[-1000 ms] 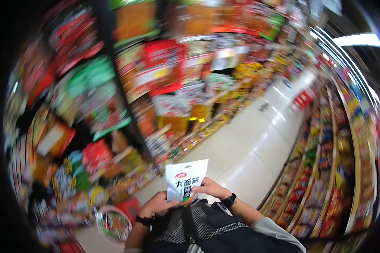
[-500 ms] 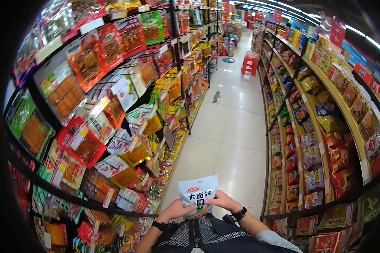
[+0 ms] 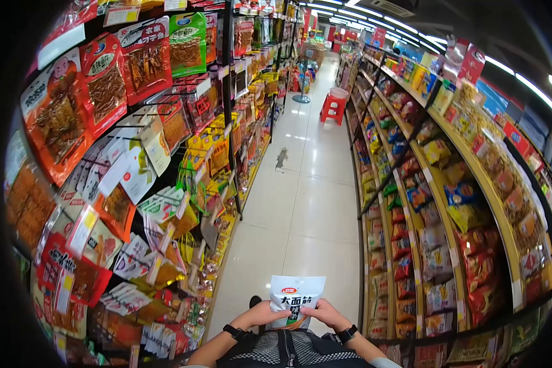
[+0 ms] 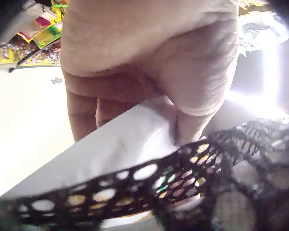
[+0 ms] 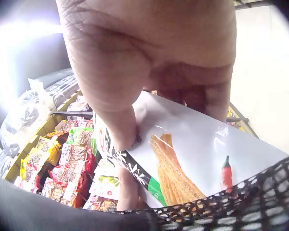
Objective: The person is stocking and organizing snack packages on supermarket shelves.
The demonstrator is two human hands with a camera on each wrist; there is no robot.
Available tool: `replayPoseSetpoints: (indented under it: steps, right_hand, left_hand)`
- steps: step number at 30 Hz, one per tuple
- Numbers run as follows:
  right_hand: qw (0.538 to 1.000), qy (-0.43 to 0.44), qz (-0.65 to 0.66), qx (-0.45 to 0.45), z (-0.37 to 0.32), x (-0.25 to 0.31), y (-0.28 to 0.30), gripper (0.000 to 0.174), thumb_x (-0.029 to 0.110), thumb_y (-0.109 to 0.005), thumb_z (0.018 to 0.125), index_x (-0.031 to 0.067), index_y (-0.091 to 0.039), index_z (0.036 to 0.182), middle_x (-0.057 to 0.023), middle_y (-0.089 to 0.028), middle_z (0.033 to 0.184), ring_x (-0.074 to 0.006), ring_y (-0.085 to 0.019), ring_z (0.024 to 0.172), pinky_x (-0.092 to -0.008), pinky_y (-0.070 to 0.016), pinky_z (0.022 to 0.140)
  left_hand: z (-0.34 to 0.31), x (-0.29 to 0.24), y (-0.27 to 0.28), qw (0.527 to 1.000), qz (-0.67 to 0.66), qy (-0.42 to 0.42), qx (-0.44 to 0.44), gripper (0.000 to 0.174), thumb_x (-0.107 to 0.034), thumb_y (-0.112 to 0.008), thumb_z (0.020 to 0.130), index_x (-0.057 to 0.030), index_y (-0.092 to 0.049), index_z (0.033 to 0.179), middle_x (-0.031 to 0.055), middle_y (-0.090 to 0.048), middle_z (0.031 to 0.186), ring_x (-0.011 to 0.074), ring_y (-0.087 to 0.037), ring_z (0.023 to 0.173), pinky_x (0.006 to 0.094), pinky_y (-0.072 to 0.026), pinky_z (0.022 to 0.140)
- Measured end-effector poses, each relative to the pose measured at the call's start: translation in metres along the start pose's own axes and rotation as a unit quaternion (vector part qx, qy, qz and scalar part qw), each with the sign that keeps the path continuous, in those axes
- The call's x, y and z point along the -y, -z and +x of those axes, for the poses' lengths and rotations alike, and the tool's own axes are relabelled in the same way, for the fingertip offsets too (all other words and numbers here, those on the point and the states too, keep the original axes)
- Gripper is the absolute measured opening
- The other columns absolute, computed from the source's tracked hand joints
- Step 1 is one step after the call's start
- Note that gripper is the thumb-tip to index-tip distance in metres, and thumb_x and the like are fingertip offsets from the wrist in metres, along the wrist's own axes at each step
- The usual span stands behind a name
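A white snack bag (image 3: 297, 286) with a red logo and large black characters is held upright in front of my body, low in the head view. My left hand (image 3: 260, 314) grips its left side, thumb across the front. On the opposite side my right hand (image 3: 328, 314) holds it in the same way. In the left wrist view, the left hand (image 4: 149, 53) has the plain white bag (image 4: 111, 149) between thumb and fingers. The right wrist view shows the right hand (image 5: 149, 53) pinching the bag (image 5: 202, 130), printed with brown strips and a red chilli.
A rack of hanging snack packets (image 3: 147, 55) lines the left of the aisle, and shelves of bagged snacks (image 3: 438, 264) line the right. Tiled floor (image 3: 276, 245) runs between them. Ahead stands a red stool (image 3: 333, 107). Black mesh vest (image 3: 288, 352) lies close below the bag.
The head view has swung from the left rack to look along the aisle, and the stool now appears further left. Both hands keep hold of the bag, which sits lower in view.
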State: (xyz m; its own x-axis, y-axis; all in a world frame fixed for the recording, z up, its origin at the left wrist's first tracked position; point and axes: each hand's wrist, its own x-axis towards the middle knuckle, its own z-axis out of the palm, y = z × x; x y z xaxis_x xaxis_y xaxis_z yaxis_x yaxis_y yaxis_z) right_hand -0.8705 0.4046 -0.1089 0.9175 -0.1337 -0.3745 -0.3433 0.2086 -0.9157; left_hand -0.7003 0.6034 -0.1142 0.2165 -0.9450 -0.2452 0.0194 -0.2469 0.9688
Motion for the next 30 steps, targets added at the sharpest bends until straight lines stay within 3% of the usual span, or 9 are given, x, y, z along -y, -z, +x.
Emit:
replayPoseSetpoints:
  steps: [3, 8, 12, 15, 21, 26, 30]
  right_hand:
    - [1.000, 0.008, 0.002, -0.001, 0.058, 0.034, 0.003, 0.033, 0.020, -0.067, 0.094, 0.0001, -0.066, 0.121, -0.0060, -0.069, 0.116, -0.0138, -0.062, 0.105, -0.0313, -0.0477, 0.096]
    - [0.999, -0.017, -0.037, 0.030, 0.149, 0.098, -0.003, 0.035, 0.024, -0.067, 0.095, -0.0007, -0.065, 0.120, -0.0067, -0.069, 0.115, -0.0138, -0.062, 0.106, -0.0314, -0.0477, 0.096]
    - [0.998, -0.029, -0.046, 0.032, 0.186, 0.133, 0.005, 0.036, 0.024, -0.067, 0.095, -0.0006, -0.065, 0.121, -0.0065, -0.069, 0.115, -0.0135, -0.061, 0.105, -0.0311, -0.0477, 0.096]
    - [0.999, -0.028, -0.039, 0.021, 0.207, 0.120, 0.032, 0.037, 0.025, -0.067, 0.095, -0.0007, -0.065, 0.121, -0.0065, -0.069, 0.115, -0.0134, -0.061, 0.105, -0.0310, -0.0479, 0.095]
    - [0.999, -0.040, -0.027, 0.011, 0.258, 0.135, 0.075, 0.035, 0.024, -0.067, 0.095, 0.0000, -0.066, 0.120, -0.0061, -0.070, 0.113, -0.0125, -0.062, 0.103, -0.0292, -0.0485, 0.093]
    - [0.998, -0.027, -0.020, 0.052, 0.326, 0.155, 0.139, 0.036, 0.023, -0.068, 0.095, -0.0009, -0.065, 0.122, -0.0072, -0.069, 0.116, -0.0144, -0.062, 0.106, -0.0310, -0.0484, 0.094]
    - [0.998, 0.004, -0.051, 0.044, 0.375, 0.189, 0.207, 0.036, 0.024, -0.068, 0.095, -0.0008, -0.065, 0.121, -0.0073, -0.070, 0.115, -0.0141, -0.062, 0.105, -0.0310, -0.0490, 0.094]
  left_hand:
    - [0.032, -0.002, 0.055, 0.999, 0.024, 0.041, -0.018, 0.045, -0.036, -0.069, 0.092, -0.0032, -0.066, 0.122, 0.0093, -0.071, 0.112, 0.0181, -0.065, 0.102, 0.0334, -0.0505, 0.092]
    - [0.060, -0.020, 0.137, 0.996, -0.059, 0.027, -0.056, 0.043, -0.035, -0.068, 0.093, -0.0028, -0.066, 0.122, 0.0094, -0.071, 0.114, 0.0161, -0.065, 0.103, 0.0327, -0.0508, 0.091]
    - [0.093, -0.020, 0.175, 0.994, -0.098, 0.025, -0.027, 0.041, -0.031, -0.069, 0.093, -0.0030, -0.065, 0.124, 0.0064, -0.070, 0.114, 0.0142, -0.063, 0.103, 0.0317, -0.0507, 0.091]
    - [0.117, -0.036, 0.190, 0.995, -0.094, 0.031, -0.012, 0.041, -0.031, -0.068, 0.094, -0.0032, -0.065, 0.124, 0.0063, -0.070, 0.115, 0.0140, -0.063, 0.103, 0.0314, -0.0502, 0.092]
    - [0.189, -0.013, 0.223, 0.995, -0.079, 0.052, 0.003, 0.045, -0.033, -0.068, 0.094, -0.0036, -0.063, 0.127, 0.0086, -0.069, 0.118, 0.0168, -0.063, 0.106, 0.0321, -0.0492, 0.094]
    - [0.257, -0.042, 0.259, 0.993, -0.073, 0.094, -0.004, 0.042, -0.027, -0.067, 0.095, -0.0037, -0.061, 0.129, 0.0062, -0.067, 0.121, 0.0145, -0.060, 0.109, 0.0320, -0.0478, 0.096]
    - [0.337, -0.081, 0.283, 0.998, -0.025, 0.044, -0.021, 0.040, -0.026, -0.065, 0.096, -0.0035, -0.060, 0.129, 0.0057, -0.065, 0.123, 0.0139, -0.058, 0.111, 0.0318, -0.0469, 0.097]
